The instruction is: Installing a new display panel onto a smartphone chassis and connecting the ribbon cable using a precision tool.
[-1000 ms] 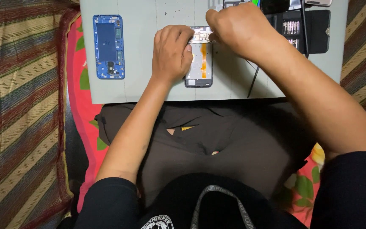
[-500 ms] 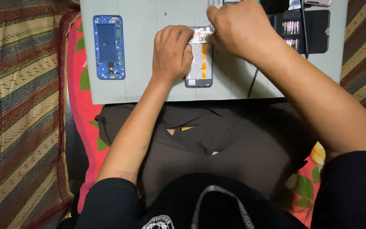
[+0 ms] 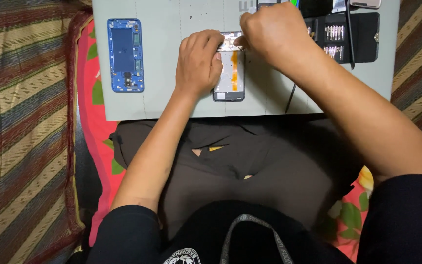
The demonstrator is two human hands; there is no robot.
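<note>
While the left hand (image 3: 199, 61) lies curled over the left edge of the opened phone (image 3: 230, 73), pinning it so it won't slide, the right hand (image 3: 269, 34) is bunched at the phone's top end, fingertips pinched close; can't tell if there's a tool or part in them. The phone sits flat right under both hands, metal plates and an orange flex strip showing. Left of the left hand lies a blue plastic mid-frame (image 3: 125, 55). Right of the right hand, a black bit case (image 3: 350, 36). All of it rests on a smooth grey work mat (image 3: 172, 105).
</note>
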